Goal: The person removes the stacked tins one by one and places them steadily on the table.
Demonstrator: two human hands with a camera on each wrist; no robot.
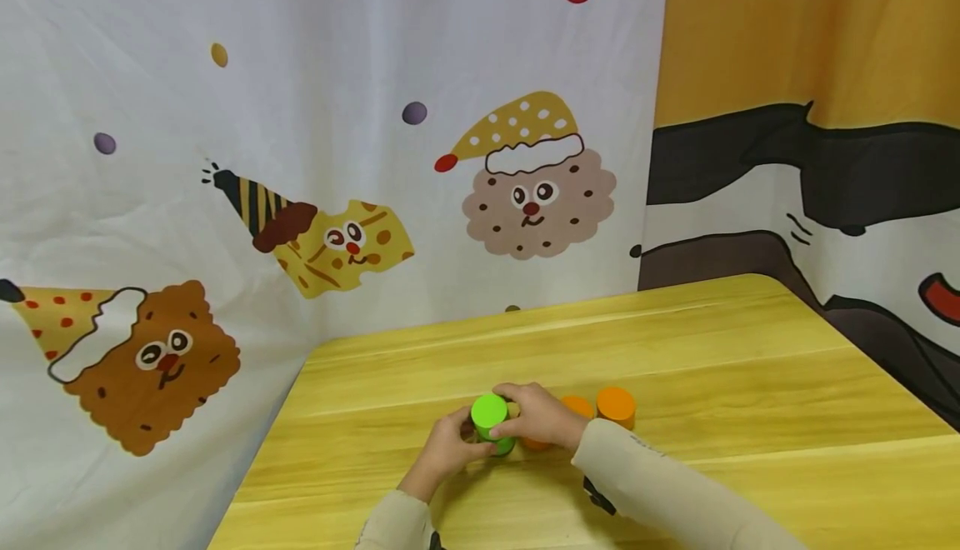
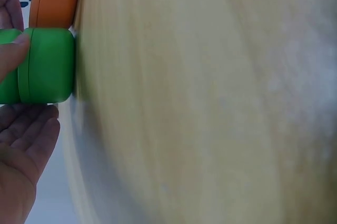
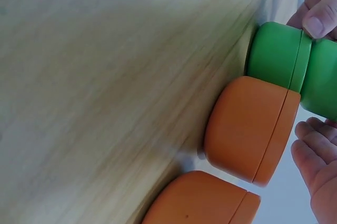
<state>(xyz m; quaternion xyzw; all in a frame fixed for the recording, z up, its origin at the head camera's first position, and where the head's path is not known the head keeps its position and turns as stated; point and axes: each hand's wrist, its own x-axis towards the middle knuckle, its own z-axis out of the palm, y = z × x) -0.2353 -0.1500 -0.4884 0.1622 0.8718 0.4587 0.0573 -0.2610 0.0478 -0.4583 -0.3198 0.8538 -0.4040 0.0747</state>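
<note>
- Near edge of the table (image 1: 750, 350): two sleeved forearms come in over it, with bare wood between that edge and the hands.
- Left hand (image 1: 442, 452): fingers curled against the left side of the green jar (image 1: 491, 422), thumb on its upper half; palm partly open in the left wrist view.
- Right hand (image 1: 538, 417): closed over the green jar's right side and top rim, fingertips (image 3: 320, 23) at the seam between lid and body.
- Green jar stands upright on the table, left of centre, base in contact with the wood. Lid is on; seam visible, no gap seen.
- Judgement: both hands are set on the jar, lid and body not yet apart; any opening or moving is left to do.
- Just right of it: an orange jar (image 1: 576, 407), touching or nearly touching the green one, partly hidden by the right hand. A second orange jar (image 1: 616, 406) sits just beside it, further right.
- Open room: wide bare wood far of the row and to the right; left edge of the table is closer.
- Far: printed curtain (image 1: 300, 158) hangs behind the table's far edge.
</note>
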